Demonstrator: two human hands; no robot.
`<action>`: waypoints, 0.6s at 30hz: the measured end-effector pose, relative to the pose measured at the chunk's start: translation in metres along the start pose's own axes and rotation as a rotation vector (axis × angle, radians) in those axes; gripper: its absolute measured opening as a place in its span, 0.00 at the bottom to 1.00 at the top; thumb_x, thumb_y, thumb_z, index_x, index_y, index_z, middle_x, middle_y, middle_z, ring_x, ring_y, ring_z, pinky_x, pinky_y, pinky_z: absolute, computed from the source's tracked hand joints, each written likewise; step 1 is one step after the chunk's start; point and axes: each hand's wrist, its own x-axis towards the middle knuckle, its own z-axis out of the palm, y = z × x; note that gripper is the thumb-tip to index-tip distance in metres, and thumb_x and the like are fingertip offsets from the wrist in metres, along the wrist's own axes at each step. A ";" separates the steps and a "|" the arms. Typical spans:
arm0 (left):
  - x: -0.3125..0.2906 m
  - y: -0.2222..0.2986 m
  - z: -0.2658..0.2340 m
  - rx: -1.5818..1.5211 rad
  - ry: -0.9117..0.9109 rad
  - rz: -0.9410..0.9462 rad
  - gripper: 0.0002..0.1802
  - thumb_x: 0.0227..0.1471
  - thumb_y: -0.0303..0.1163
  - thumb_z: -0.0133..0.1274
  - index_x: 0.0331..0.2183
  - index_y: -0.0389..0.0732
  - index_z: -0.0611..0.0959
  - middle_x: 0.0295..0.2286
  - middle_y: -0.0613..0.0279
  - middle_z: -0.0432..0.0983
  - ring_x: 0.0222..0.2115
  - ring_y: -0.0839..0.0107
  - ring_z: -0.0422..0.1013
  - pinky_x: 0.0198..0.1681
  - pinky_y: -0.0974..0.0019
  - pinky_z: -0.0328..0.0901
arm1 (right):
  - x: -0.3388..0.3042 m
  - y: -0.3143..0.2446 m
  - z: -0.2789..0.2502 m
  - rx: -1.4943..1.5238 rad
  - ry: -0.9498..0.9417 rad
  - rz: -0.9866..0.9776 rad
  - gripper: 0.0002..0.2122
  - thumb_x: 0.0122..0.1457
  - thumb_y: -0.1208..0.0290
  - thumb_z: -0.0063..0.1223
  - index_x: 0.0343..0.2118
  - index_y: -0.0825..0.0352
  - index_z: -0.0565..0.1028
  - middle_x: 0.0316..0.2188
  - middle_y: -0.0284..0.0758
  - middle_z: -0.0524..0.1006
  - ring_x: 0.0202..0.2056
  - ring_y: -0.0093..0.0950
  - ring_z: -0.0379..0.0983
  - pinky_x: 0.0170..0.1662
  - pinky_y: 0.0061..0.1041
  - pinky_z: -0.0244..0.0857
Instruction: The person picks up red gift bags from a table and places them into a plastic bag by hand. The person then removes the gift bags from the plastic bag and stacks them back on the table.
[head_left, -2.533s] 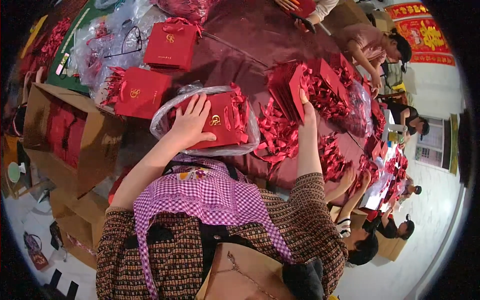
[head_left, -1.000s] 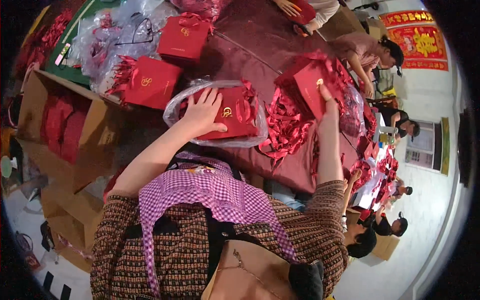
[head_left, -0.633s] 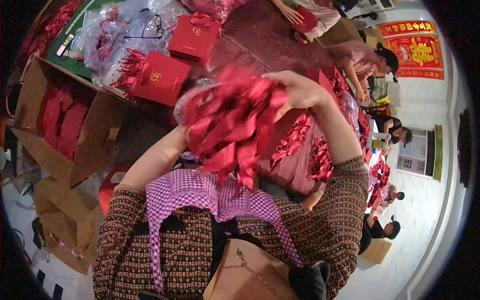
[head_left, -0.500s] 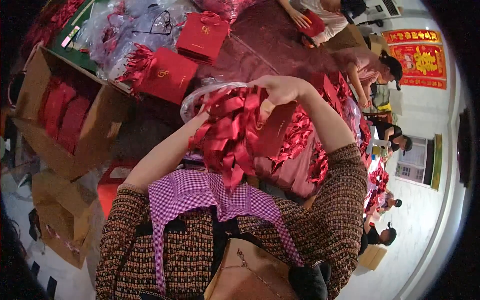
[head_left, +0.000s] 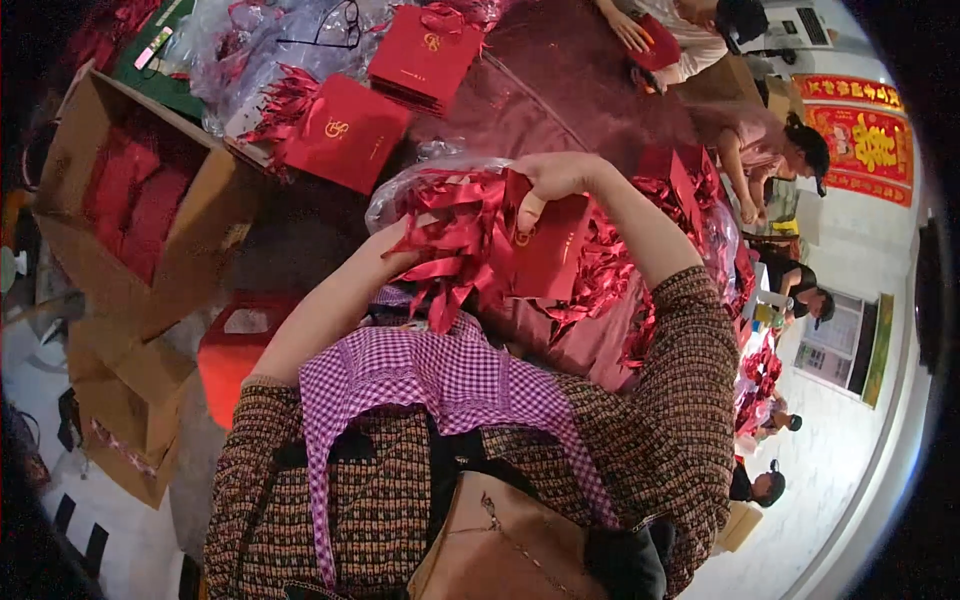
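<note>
My right hand (head_left: 556, 180) is closed on a stack of red paper gift bags (head_left: 548, 255), thumb pressed on the front face and the other fingers behind it. Glossy red ribbons (head_left: 455, 230) hang in a thick bunch at the left side of this stack. My left forearm (head_left: 340, 295) reaches up into the ribbons and a clear plastic bag (head_left: 385, 205), which loops around the bunch. Ribbon and plastic cover the left hand's fingers, so their grip does not show.
Two stacks of red gift bags (head_left: 345, 135) (head_left: 425, 55) lie on the red-covered table (head_left: 530, 95) beside crumpled plastic and eyeglasses (head_left: 350, 25). An open cardboard box (head_left: 205, 230) with red contents stands left, near a red stool (head_left: 235, 350). Co-workers sit along the right.
The held gift bags have turned so more of the front face shows, and the ribbon bunch has shifted slightly. The whole view has moved a little; both arms keep much the same pose.
</note>
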 end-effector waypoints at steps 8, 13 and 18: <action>0.008 -0.019 0.010 -0.124 0.099 -0.063 0.26 0.49 0.40 0.49 0.50 0.40 0.71 0.46 0.49 0.69 0.46 0.57 0.68 0.48 0.59 0.63 | 0.009 0.003 -0.004 -0.110 0.023 -0.060 0.14 0.42 0.81 0.63 0.35 0.70 0.76 0.29 0.35 0.80 0.34 0.25 0.76 0.41 0.25 0.69; -0.006 -0.040 0.007 -0.199 0.153 -0.107 0.24 0.49 0.38 0.49 0.48 0.39 0.72 0.45 0.48 0.70 0.45 0.56 0.69 0.47 0.59 0.63 | 0.008 -0.001 0.008 -0.106 0.110 -0.244 0.35 0.39 0.82 0.63 0.56 0.65 0.64 0.32 0.38 0.80 0.36 0.26 0.76 0.43 0.28 0.69; -0.016 0.025 -0.017 -0.133 0.377 -0.051 0.15 0.51 0.23 0.42 0.43 0.34 0.73 0.38 0.44 0.72 0.39 0.46 0.69 0.42 0.57 0.65 | 0.018 0.017 -0.002 -0.224 0.102 -0.141 0.40 0.38 0.75 0.68 0.58 0.68 0.59 0.40 0.40 0.78 0.41 0.29 0.74 0.45 0.30 0.67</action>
